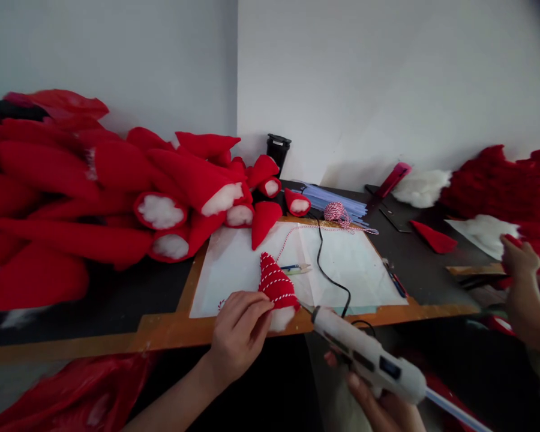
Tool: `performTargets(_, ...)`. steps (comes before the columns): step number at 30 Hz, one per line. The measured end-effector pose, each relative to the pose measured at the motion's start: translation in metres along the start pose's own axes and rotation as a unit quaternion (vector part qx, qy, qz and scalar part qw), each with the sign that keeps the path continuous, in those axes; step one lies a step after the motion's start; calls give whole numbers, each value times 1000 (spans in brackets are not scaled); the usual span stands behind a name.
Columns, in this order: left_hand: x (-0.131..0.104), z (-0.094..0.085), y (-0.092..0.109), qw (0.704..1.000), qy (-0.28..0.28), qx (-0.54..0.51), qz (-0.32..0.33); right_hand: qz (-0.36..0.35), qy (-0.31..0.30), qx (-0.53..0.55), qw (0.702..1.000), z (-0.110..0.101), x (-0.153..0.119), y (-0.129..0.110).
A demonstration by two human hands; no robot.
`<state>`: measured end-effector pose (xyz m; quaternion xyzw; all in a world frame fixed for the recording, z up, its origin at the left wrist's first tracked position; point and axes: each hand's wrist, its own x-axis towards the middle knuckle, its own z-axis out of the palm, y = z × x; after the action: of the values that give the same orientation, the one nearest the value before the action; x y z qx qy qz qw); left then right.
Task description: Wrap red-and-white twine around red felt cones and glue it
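Observation:
A small red felt cone (276, 281), stuffed with white filling and wound with red-and-white twine, lies near the table's front edge. My left hand (240, 330) is closed in a pinch at its lower left side; whether the fingertips grip felt, twine or both is hard to see. In my right hand (378, 405) is a white glue gun (369, 354), a glue stick poking out of its rear. Its nozzle points at the cone's lower right edge, very close to it. A twine ball (336, 213) lies farther back, with a strand running toward the cone.
Many stuffed red cones (117, 168) are heaped at the left. White paper (342, 258) covers the work area, with pencils (297, 269) and a black cable (326, 273) on it. Glue sticks (333, 201) lie behind. Another person's hand (519, 255) is at the right, near white filling (490, 231).

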<state>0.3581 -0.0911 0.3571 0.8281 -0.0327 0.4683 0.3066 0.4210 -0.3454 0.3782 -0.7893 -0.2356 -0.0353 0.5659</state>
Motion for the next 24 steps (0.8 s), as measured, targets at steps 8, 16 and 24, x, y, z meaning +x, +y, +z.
performTargets(8,4,-1,3,999,23,0,33,-5,-96,-21,995,17,0,-18)
performTargets(16,3,0,3,998,33,4,53,16,-107,-26,994,18,-7,-5)
performTargets(24,1,-1,1,998,31,6,56,16,-60,-66,996,15,-9,2)
